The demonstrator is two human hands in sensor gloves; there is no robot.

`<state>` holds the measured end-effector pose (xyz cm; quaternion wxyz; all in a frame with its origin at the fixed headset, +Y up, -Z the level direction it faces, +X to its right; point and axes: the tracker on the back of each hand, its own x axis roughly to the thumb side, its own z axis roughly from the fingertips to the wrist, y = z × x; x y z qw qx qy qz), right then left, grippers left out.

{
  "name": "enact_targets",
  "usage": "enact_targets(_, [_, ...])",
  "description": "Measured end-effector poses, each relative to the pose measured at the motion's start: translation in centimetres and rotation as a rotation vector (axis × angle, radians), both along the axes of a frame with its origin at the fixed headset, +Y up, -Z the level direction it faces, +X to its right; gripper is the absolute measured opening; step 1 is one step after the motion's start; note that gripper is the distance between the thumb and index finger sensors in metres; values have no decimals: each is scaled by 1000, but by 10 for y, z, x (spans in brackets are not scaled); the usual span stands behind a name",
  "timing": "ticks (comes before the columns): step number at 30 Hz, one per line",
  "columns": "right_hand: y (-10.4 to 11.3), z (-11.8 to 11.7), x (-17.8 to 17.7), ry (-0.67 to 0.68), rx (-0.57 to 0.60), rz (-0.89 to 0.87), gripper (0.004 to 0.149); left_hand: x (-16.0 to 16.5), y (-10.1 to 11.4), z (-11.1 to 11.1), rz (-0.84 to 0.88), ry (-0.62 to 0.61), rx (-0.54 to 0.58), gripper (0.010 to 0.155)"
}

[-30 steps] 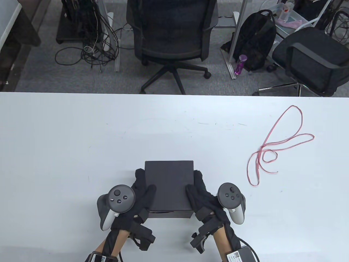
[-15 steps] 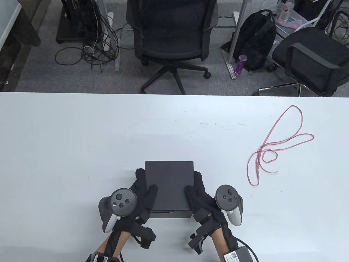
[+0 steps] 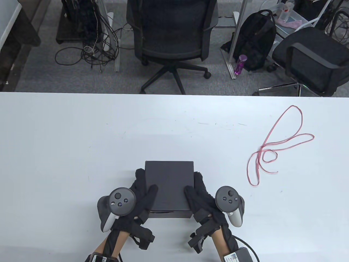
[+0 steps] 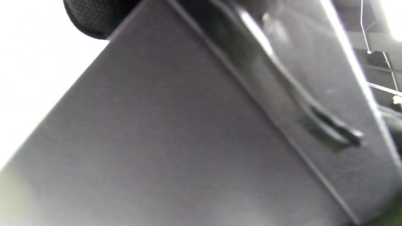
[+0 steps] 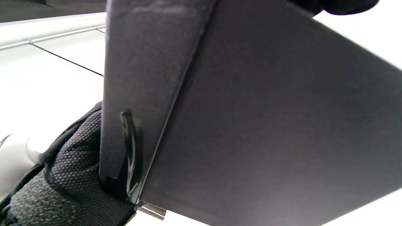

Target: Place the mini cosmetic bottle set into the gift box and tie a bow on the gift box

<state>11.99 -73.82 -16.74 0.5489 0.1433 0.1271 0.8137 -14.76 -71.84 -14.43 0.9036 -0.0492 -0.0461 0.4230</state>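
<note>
A closed black gift box stands on the white table near its front edge. My left hand grips the box's left side, thumb on the lid and fingers down the wall. Mirroring it, my right hand holds the right side. The left wrist view is filled by the box, with a black pull tab on one wall. In the right wrist view the box shows the same tab. No cosmetic bottles are in sight. A pink ribbon lies loose at the right, away from both hands.
Beyond the table's far edge stand a black office chair, a second chair, a black backpack and tangled cables on the floor.
Both hands have shifted very slightly on the box, thumbs a little further onto the lid. The box and the ribbon have not moved.
</note>
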Motion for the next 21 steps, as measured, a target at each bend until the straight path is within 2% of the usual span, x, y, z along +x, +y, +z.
enact_targets(3, [5, -1, 5, -36, 60, 15, 77, -10, 4, -1, 40, 22, 53, 77])
enact_targets(6, [10, -4, 17, -93, 133, 56, 77, -29, 9, -2, 42, 105, 118, 73])
enact_targets(9, [15, -11, 33, -120, 185, 99, 79, -48, 5, -5, 10, 188, 159, 71])
enact_targets(12, [19, -17, 51, -144, 209, 161, 77, -62, -6, -9, -21, 228, 150, 69])
enact_targets(16, [25, -25, 81, -235, 260, 245, 66, -75, -18, -15, 16, 250, 96, 68])
enact_targets(21, [26, -33, 115, -293, 225, 385, 61, -79, -22, -17, 32, 254, 80, 68])
